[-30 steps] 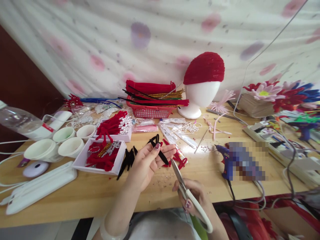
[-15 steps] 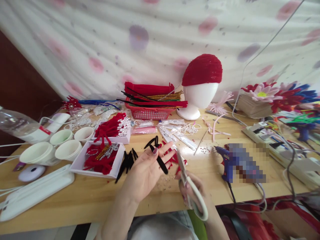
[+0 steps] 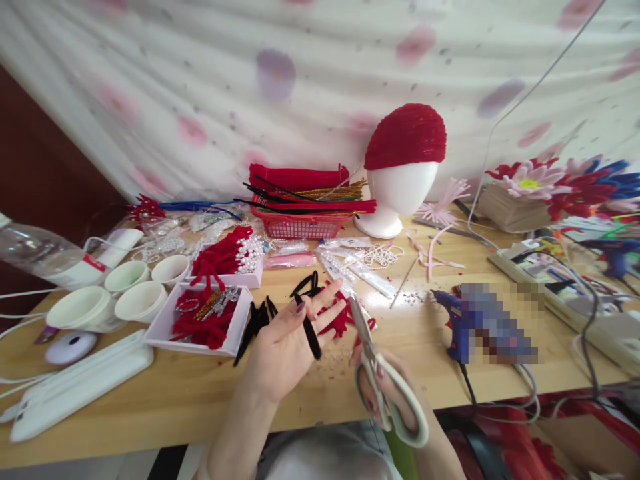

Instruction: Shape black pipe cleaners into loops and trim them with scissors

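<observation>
My left hand (image 3: 287,343) is raised palm-up over the table's front edge, fingers spread, with a short black pipe-cleaner piece (image 3: 307,329) pinched between thumb and fingers. My right hand (image 3: 395,393) grips white-handled scissors (image 3: 383,373), blades pointing up and away, just right of the left hand. More black pipe-cleaner pieces (image 3: 255,320) lie on the wooden table (image 3: 165,393) beyond the left hand, beside red pieces (image 3: 340,317).
A white tray (image 3: 235,333) of red trimmings, paper cups (image 3: 143,300), a red basket (image 3: 300,223) of pipe cleaners, a foam head with a red cap (image 3: 405,163), a blue glue gun (image 3: 455,313) with cord, a power strip (image 3: 575,293) and paper flowers (image 3: 555,183) crowd the table.
My left hand opened from a closed pinch to spread fingers and dropped slightly. The scissors rose toward the black piece and turned more upright.
</observation>
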Action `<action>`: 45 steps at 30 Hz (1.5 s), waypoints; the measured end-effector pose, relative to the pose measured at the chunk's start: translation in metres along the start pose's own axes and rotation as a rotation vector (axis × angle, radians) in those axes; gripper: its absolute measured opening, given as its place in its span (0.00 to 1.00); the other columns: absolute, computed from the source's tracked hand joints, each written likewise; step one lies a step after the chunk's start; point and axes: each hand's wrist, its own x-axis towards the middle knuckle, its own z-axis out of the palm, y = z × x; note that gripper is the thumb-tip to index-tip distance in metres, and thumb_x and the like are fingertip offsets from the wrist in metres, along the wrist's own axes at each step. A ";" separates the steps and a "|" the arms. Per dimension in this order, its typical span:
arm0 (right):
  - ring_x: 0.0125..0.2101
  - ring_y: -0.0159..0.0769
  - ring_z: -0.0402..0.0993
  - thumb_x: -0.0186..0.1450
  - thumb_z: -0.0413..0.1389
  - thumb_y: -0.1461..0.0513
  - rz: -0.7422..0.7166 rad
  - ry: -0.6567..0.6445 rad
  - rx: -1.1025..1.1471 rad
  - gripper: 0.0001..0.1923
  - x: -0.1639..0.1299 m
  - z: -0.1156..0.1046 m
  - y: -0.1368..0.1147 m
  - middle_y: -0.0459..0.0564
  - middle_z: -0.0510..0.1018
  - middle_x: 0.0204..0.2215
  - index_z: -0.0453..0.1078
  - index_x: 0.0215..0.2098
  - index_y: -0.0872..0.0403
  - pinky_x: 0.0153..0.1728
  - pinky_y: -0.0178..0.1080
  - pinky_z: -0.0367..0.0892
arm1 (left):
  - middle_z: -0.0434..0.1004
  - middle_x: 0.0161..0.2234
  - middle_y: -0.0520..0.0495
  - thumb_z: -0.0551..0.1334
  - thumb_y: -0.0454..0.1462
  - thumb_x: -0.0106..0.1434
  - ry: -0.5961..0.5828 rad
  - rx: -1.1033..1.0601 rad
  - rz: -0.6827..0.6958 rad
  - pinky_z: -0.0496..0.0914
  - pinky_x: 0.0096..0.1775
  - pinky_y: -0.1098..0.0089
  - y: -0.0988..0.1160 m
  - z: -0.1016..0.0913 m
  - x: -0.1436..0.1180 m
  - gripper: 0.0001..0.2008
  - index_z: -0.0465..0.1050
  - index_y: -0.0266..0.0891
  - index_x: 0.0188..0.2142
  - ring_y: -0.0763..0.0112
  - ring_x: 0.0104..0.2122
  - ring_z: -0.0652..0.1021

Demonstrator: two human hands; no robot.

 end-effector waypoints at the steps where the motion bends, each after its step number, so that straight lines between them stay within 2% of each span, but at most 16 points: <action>1: 0.10 0.23 0.58 0.62 0.62 0.42 -0.014 -0.089 -0.037 0.25 -0.002 -0.001 0.000 0.38 0.66 0.14 0.72 0.39 0.55 0.11 0.26 0.57 | 0.73 0.61 0.41 0.61 0.37 0.65 0.000 -0.020 -0.013 0.52 0.64 0.47 0.000 0.000 0.000 0.10 0.76 0.40 0.27 0.47 0.67 0.60; 3: 0.12 0.22 0.59 0.59 0.65 0.44 -0.006 -0.203 -0.093 0.24 -0.003 -0.003 -0.002 0.40 0.67 0.17 0.74 0.39 0.56 0.14 0.26 0.58 | 0.75 0.59 0.38 0.59 0.36 0.66 -0.022 -0.064 -0.064 0.52 0.64 0.47 -0.002 0.000 -0.001 0.11 0.76 0.40 0.28 0.49 0.67 0.61; 4: 0.13 0.22 0.59 0.58 0.67 0.46 -0.003 -0.189 -0.111 0.23 -0.002 -0.004 -0.003 0.40 0.68 0.18 0.75 0.39 0.56 0.14 0.26 0.59 | 0.75 0.59 0.37 0.59 0.36 0.67 -0.041 -0.088 -0.091 0.52 0.64 0.47 -0.002 -0.001 -0.001 0.11 0.76 0.39 0.28 0.50 0.67 0.61; 6: 0.14 0.22 0.59 0.57 0.69 0.48 -0.033 -0.053 -0.120 0.21 0.002 -0.007 -0.007 0.41 0.68 0.19 0.75 0.38 0.56 0.14 0.26 0.57 | 0.73 0.60 0.35 0.58 0.38 0.67 -0.071 -0.131 -0.128 0.53 0.64 0.47 -0.004 -0.002 -0.002 0.12 0.76 0.39 0.28 0.50 0.67 0.61; 9: 0.13 0.24 0.57 0.62 0.63 0.44 -0.134 0.125 -0.088 0.21 0.007 -0.011 -0.010 0.39 0.65 0.16 0.73 0.38 0.54 0.13 0.27 0.57 | 0.70 0.62 0.32 0.58 0.40 0.67 -0.078 -0.160 -0.140 0.53 0.64 0.49 -0.005 -0.005 -0.001 0.13 0.75 0.38 0.29 0.51 0.68 0.60; 11: 0.12 0.24 0.57 0.62 0.62 0.43 -0.141 0.104 -0.077 0.22 0.007 -0.012 -0.009 0.38 0.64 0.15 0.72 0.36 0.53 0.12 0.28 0.57 | 0.71 0.62 0.32 0.58 0.39 0.67 -0.079 -0.160 -0.149 0.53 0.64 0.50 -0.006 -0.006 0.000 0.13 0.74 0.38 0.28 0.52 0.68 0.59; 14: 0.12 0.25 0.59 0.53 0.71 0.47 -0.074 -0.001 -0.096 0.23 0.004 -0.012 -0.006 0.40 0.67 0.16 0.73 0.33 0.56 0.13 0.29 0.59 | 0.73 0.60 0.34 0.58 0.39 0.67 -0.091 -0.165 -0.156 0.53 0.65 0.50 -0.007 -0.004 0.001 0.13 0.73 0.39 0.27 0.52 0.68 0.60; 16: 0.12 0.24 0.59 0.51 0.72 0.47 -0.054 0.044 -0.081 0.24 0.005 -0.011 -0.005 0.40 0.68 0.16 0.74 0.34 0.56 0.13 0.29 0.59 | 0.73 0.60 0.34 0.58 0.39 0.67 -0.096 -0.165 -0.152 0.53 0.65 0.49 -0.007 -0.002 0.001 0.12 0.73 0.39 0.28 0.52 0.68 0.60; 19: 0.11 0.25 0.58 0.59 0.65 0.43 -0.101 0.204 -0.031 0.23 0.007 -0.013 -0.007 0.38 0.65 0.14 0.72 0.34 0.54 0.12 0.28 0.57 | 0.71 0.62 0.34 0.58 0.39 0.67 -0.091 -0.152 -0.148 0.53 0.65 0.50 -0.008 -0.004 0.001 0.12 0.73 0.39 0.29 0.53 0.67 0.61; 23: 0.10 0.26 0.59 0.61 0.62 0.42 -0.109 0.225 -0.013 0.23 0.006 -0.016 -0.011 0.39 0.65 0.13 0.69 0.29 0.53 0.11 0.31 0.57 | 0.74 0.60 0.34 0.59 0.38 0.67 -0.074 -0.142 -0.147 0.53 0.65 0.51 -0.007 -0.007 0.001 0.11 0.73 0.39 0.28 0.54 0.66 0.63; 26: 0.09 0.26 0.60 0.61 0.63 0.42 -0.113 0.238 -0.005 0.24 0.003 -0.016 -0.009 0.39 0.66 0.12 0.70 0.33 0.54 0.10 0.30 0.56 | 0.76 0.58 0.35 0.61 0.38 0.65 -0.051 -0.121 -0.148 0.54 0.65 0.50 -0.008 -0.007 0.001 0.11 0.75 0.39 0.27 0.54 0.66 0.65; 29: 0.12 0.27 0.64 0.56 0.68 0.44 -0.126 0.267 0.005 0.25 0.001 -0.011 -0.006 0.42 0.73 0.17 0.70 0.37 0.54 0.11 0.30 0.61 | 0.81 0.52 0.37 0.66 0.38 0.61 0.047 0.016 -0.074 0.57 0.64 0.51 -0.014 -0.006 0.004 0.08 0.77 0.39 0.26 0.51 0.63 0.69; 31: 0.16 0.30 0.70 0.51 0.72 0.49 -0.118 0.293 0.007 0.27 0.000 -0.005 -0.004 0.47 0.80 0.24 0.69 0.40 0.53 0.15 0.32 0.68 | 0.83 0.48 0.38 0.70 0.38 0.58 0.168 0.190 0.017 0.58 0.63 0.55 -0.023 -0.006 0.006 0.06 0.79 0.38 0.28 0.52 0.58 0.74; 35: 0.21 0.33 0.75 0.46 0.76 0.55 -0.066 0.367 0.015 0.28 0.002 0.010 -0.004 0.48 0.82 0.28 0.69 0.39 0.53 0.20 0.34 0.72 | 0.85 0.39 0.44 0.74 0.43 0.54 0.364 0.511 0.095 0.66 0.54 0.63 -0.042 -0.011 0.009 0.13 0.83 0.40 0.38 0.59 0.46 0.80; 40: 0.17 0.31 0.71 0.42 0.77 0.56 -0.023 0.383 -0.040 0.29 0.006 0.014 -0.009 0.44 0.78 0.22 0.68 0.35 0.53 0.17 0.32 0.68 | 0.78 0.24 0.51 0.72 0.45 0.55 0.333 0.737 0.166 0.69 0.39 0.70 -0.050 -0.015 0.009 0.10 0.81 0.41 0.29 0.66 0.33 0.78; 45: 0.19 0.32 0.72 0.42 0.77 0.54 -0.032 0.397 -0.058 0.29 0.008 0.013 -0.009 0.43 0.78 0.22 0.69 0.35 0.53 0.19 0.33 0.69 | 0.82 0.28 0.47 0.73 0.44 0.53 0.283 0.806 0.118 0.71 0.37 0.69 -0.051 -0.015 0.008 0.11 0.79 0.39 0.28 0.63 0.33 0.79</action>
